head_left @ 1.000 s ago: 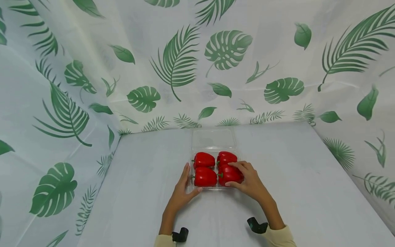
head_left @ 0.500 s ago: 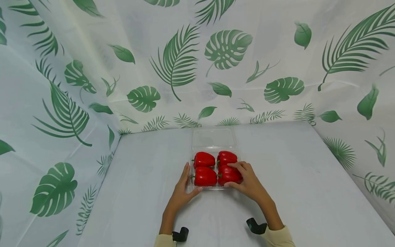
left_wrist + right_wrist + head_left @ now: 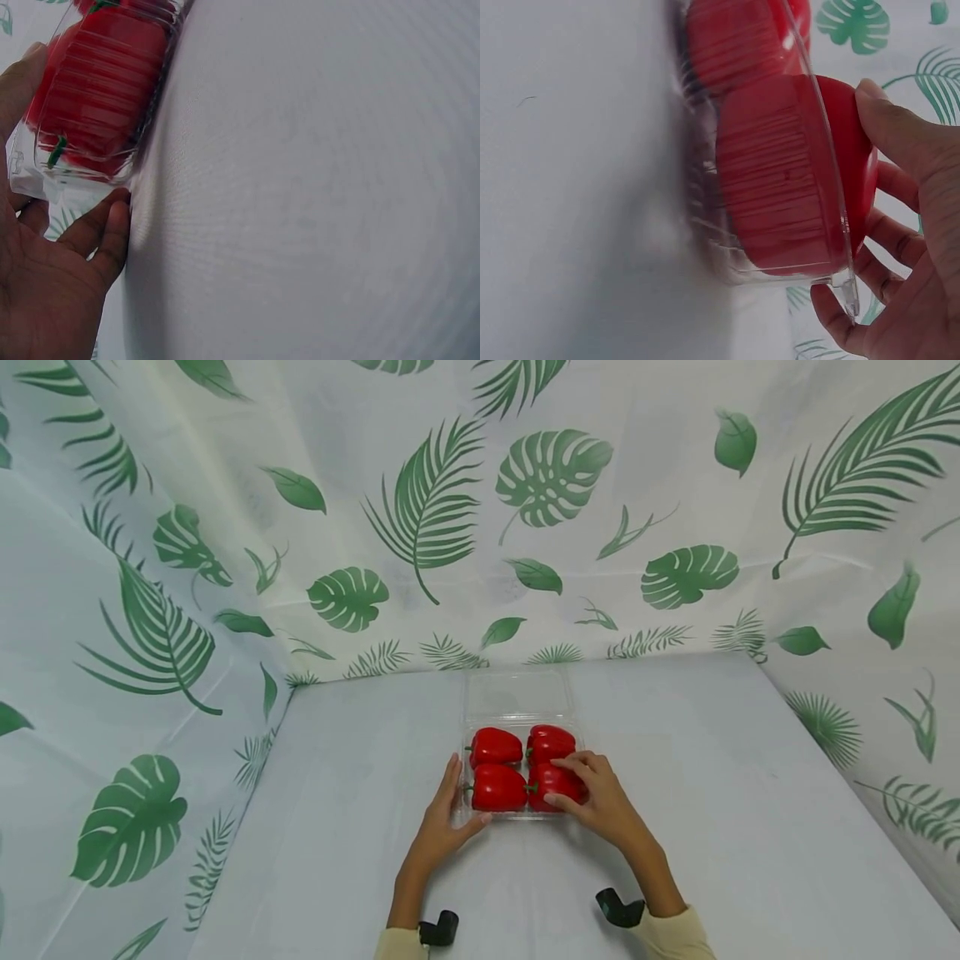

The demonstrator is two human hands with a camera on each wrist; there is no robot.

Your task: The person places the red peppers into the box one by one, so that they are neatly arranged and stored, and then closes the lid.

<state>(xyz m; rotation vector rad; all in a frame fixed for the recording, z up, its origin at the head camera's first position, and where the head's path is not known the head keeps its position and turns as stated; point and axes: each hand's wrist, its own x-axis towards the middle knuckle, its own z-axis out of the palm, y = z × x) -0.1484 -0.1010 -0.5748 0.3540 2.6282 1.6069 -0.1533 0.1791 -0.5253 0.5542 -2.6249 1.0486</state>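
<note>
A clear plastic clamshell box [image 3: 517, 815] lies on the white table with its lid folded back. Several red bell peppers with green stems sit in it, two of them the front left bell pepper [image 3: 498, 789] and the back right one [image 3: 551, 742]. My right hand [image 3: 606, 803] grips the front right bell pepper [image 3: 555, 787], thumb on its near side, fingers over the far side and right end. In the right wrist view that bell pepper [image 3: 780, 172] rises above the box rim. My left hand [image 3: 441, 831] spans the front left corner, straight fingers along the side, thumb at the front.
Behind the box its transparent lid [image 3: 517, 695] lies flat, close to the back edge of the table [image 3: 360, 760]. A leaf-patterned white sheet [image 3: 555, 610] hangs behind and along both sides. A black wrist mount [image 3: 621, 910] sits on each forearm.
The front right bell pepper has shifted slightly left in the box, with my right hand following. My right thumb has moved further left and up onto the pepper. The left hand stays put.
</note>
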